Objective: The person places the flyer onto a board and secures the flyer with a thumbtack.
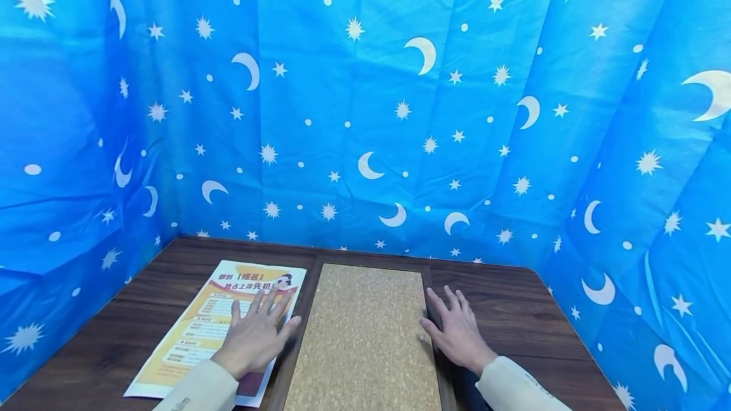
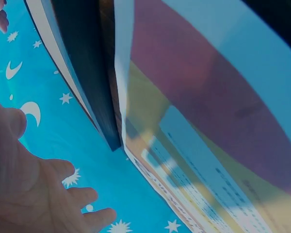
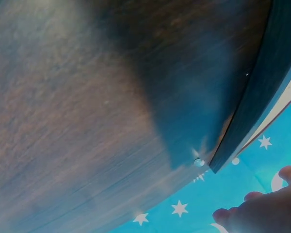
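A framed cork board (image 1: 365,335) with a dark wooden border lies on the brown table between the hands. To its left is a printed sheet (image 1: 194,322), yellow and white with red lettering. My left hand (image 1: 257,335) hovers over this sheet with its fingers spread and its thumb toward the board; the left wrist view shows a gap between the hand (image 2: 29,189) and the paper (image 2: 199,107). Beside the board's right border is my right hand (image 1: 459,335), fingers extended and holding nothing. In the right wrist view its fingers (image 3: 262,206) show raised off the tabletop.
The dark wood-grain table (image 1: 514,297) reaches back to a blue curtain (image 1: 342,100) printed with white moons and stars, which surrounds it on the left, back and right. The board's thick border (image 3: 262,82) stands up from the tabletop.
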